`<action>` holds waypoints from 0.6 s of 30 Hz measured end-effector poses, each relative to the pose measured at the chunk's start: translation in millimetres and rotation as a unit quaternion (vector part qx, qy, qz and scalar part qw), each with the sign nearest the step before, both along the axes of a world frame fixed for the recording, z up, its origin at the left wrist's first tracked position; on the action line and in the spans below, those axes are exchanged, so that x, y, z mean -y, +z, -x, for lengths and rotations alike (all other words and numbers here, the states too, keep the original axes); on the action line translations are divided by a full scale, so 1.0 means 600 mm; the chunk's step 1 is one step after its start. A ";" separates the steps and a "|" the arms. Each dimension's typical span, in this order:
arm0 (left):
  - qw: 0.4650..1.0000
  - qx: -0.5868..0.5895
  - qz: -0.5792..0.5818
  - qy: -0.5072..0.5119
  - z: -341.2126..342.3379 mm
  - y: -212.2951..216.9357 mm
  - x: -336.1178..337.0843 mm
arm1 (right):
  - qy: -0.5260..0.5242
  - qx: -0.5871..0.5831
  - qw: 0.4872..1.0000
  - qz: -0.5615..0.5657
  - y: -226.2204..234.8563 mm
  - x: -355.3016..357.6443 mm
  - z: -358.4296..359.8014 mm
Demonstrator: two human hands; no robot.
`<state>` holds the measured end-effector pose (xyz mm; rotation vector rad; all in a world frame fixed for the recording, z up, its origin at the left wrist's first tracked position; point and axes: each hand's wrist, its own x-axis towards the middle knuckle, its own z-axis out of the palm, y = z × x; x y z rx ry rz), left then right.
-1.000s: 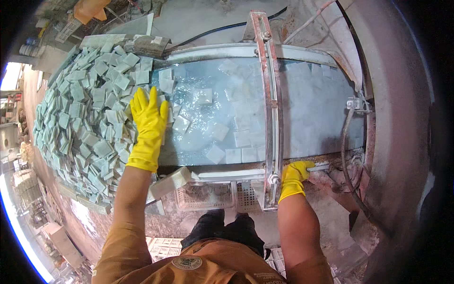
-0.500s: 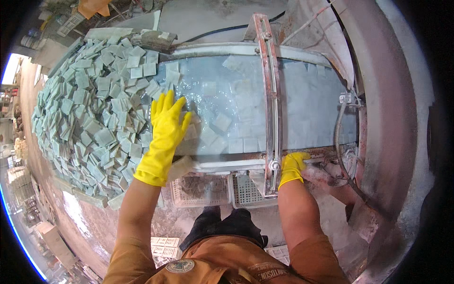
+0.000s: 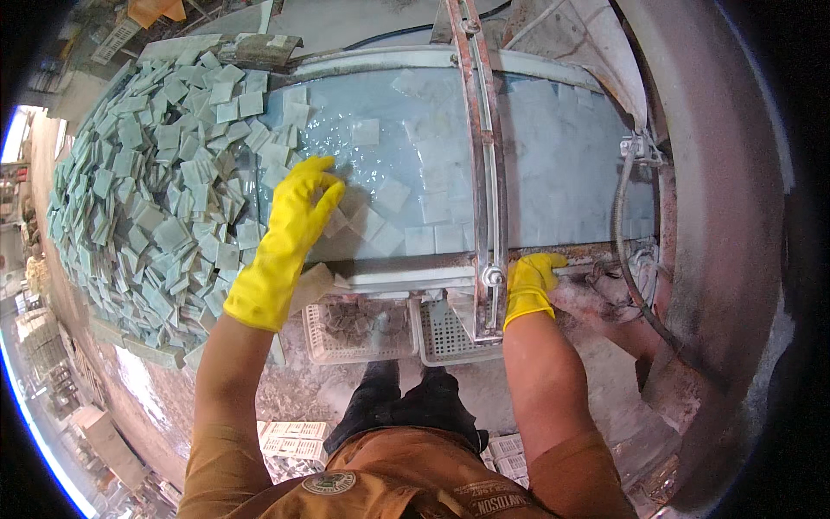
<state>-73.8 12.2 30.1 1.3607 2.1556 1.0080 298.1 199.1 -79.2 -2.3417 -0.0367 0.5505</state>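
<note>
My left hand (image 3: 303,195), in a long yellow rubber glove, hovers over or touches the left end of a wet conveyor bed (image 3: 341,95). Its fingers are curled and its thumb stands apart; nothing shows between them. Beside it, a large heap of pale green square tiles (image 3: 164,199) borders the bed. Loose tiles (image 3: 393,195) lie on the wet surface just right of the hand. My right hand (image 3: 531,281), gloved alike, is wrapped over the near edge rail (image 3: 584,253) of the machine, right of the crossbar. Part of its fingers is hidden.
A rusty slotted crossbar (image 3: 484,156) spans the bed. Cloudy water covers rows of tiles to its right. A hose (image 3: 620,229) curves down at the right end. Below the near edge are a plastic basket of broken pieces (image 3: 359,333) and another basket (image 3: 450,342).
My left hand has gone from spread fingers to curled ones. My right hand stays on the rail. The whole view has shifted slightly, moving the scene up and left.
</note>
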 end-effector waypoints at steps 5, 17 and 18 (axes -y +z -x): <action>0.971 -0.093 0.055 -0.213 -0.081 0.061 0.125 | 0.020 0.052 0.998 0.027 -0.005 -0.002 0.001; 0.923 -0.362 0.109 0.069 0.041 -0.070 -0.030 | 0.016 -0.006 1.000 0.023 -0.007 0.002 0.001; 0.920 -0.369 0.110 0.076 0.038 -0.075 -0.040 | 0.013 -0.018 1.000 0.020 -0.003 0.008 -0.005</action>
